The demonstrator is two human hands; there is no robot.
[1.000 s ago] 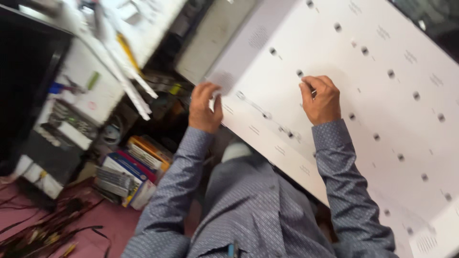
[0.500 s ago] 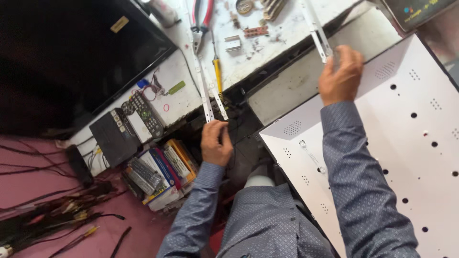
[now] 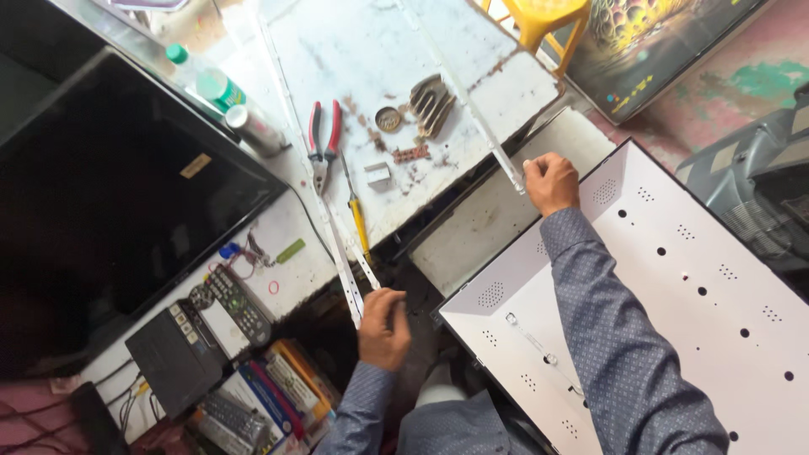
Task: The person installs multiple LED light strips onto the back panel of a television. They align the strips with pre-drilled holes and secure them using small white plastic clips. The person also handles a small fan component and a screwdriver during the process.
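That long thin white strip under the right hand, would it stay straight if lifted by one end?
Probably not. The strip is very long and narrow, so it would likely sag. It looks light for its length. The right hand grips only its end, so the far end may swing.

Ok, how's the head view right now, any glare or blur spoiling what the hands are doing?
Head view: sharp overall, both hands crisp; the left hand sits by a thin white strip, the right hand at the end of another strip. The white bench top is washed out toward the top edge; the dark screen shows almost no detail; the frame is tilted.
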